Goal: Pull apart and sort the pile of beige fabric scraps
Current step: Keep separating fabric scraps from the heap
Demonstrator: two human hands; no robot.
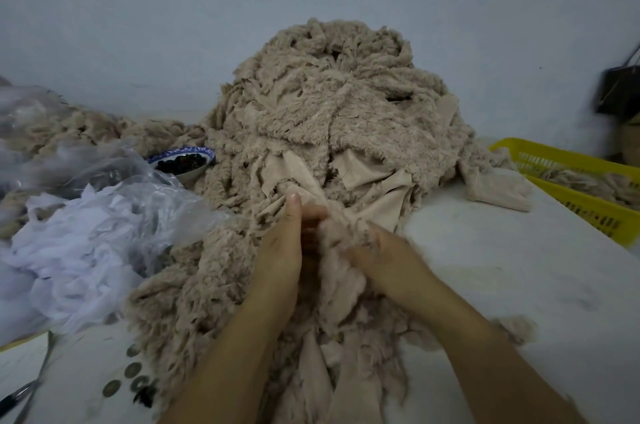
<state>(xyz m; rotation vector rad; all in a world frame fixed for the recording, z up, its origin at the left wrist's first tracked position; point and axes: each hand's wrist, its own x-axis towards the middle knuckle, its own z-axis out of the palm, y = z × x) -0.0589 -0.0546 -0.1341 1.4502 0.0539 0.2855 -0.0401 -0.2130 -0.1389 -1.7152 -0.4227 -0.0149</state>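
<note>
Pile of beige fleece scraps (332,119) fills the centre of the frame on a white table (502,268). Its long axis runs top to bottom, from a tall mound against the wall (138,25) down to the bottom edge. Mostly fluffy side up, with some smooth backing showing mid-pile.

Both hands are at lower centre, close together at the foot of the mound. Left hand (280,243) has its thumb pointing up-frame and its fingers curled into a fleece scrap (336,261). Right hand (381,250) grips the same scrap from the right, fingertips buried in the fluff. The scrap sits between the palms, long axis roughly vertical in frame, lower end trailing into the pile.

Yellow plastic basket (571,188) sits at the right edge with a few beige scraps inside. A blue-and-white bowl (183,162) of dark bits touches the pile's left side. Clear plastic bag (86,233) of white fabric is at left. Scissors (24,389) and coins (131,370) are at lower left.
</note>
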